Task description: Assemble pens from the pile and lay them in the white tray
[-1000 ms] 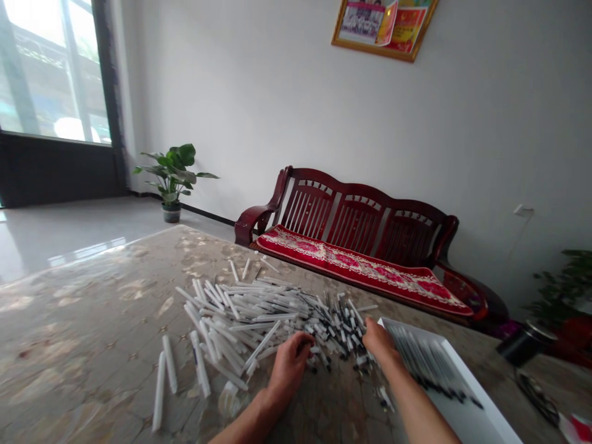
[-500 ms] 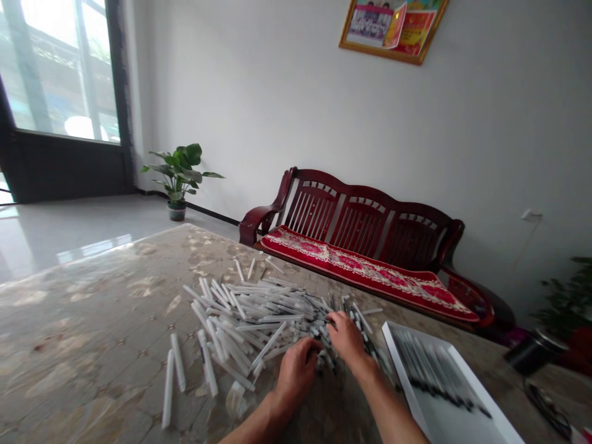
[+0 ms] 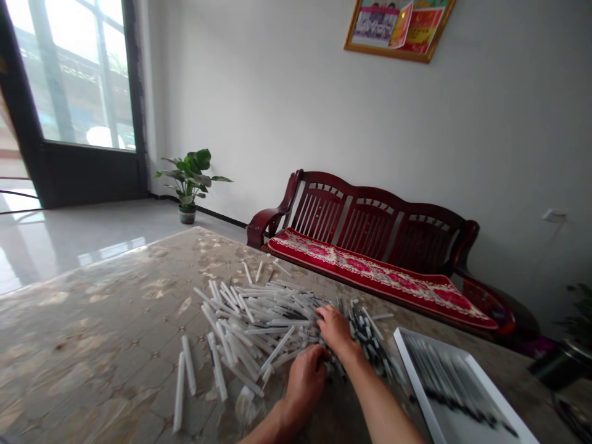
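A large heap of slim whitish, pen-like tubes (image 3: 259,327) lies on the table, with darker, black-ended pieces (image 3: 367,333) along its right side. My left hand (image 3: 308,373) rests at the heap's near edge, its fingers curled together; whatever is between them is hidden. Above and to the right of it, my right hand (image 3: 335,330) reaches over the heap, fingers stretched out to the left among the tubes, with no held piece visible. To the right is a shallow white box (image 3: 419,394) with a row of black-tipped pens (image 3: 457,379) lying side by side.
The table has a patterned cover (image 3: 134,333) with a few loose tubes (image 3: 184,382) on the left. Beyond it stands a dark red wooden bench (image 3: 365,216) with a red runner. A potted plant (image 3: 189,179) stands by the door, and a dark cylindrical container (image 3: 562,364) is at far right.
My right hand has shifted left over the heap, from the darker pieces toward the white tubes. My left hand stays curled at the near edge. The whole view has swung slightly left.
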`<act>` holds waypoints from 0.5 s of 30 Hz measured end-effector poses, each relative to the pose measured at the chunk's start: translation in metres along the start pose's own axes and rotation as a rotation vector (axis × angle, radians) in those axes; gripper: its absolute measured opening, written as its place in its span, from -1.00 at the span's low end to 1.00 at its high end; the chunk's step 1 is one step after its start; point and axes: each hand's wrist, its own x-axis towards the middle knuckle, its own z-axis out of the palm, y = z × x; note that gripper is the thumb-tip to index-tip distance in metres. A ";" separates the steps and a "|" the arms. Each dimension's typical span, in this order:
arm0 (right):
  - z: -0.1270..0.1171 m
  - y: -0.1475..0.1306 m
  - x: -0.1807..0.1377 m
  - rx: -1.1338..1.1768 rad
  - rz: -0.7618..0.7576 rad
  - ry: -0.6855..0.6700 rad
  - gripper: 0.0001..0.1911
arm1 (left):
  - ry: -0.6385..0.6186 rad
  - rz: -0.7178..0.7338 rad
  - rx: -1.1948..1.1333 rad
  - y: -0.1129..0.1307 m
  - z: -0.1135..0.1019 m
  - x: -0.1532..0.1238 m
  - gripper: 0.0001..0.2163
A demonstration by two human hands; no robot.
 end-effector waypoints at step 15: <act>0.007 0.020 -0.093 0.438 -0.111 0.302 -0.67 | 0.091 -0.237 -0.658 0.002 0.003 0.014 -0.64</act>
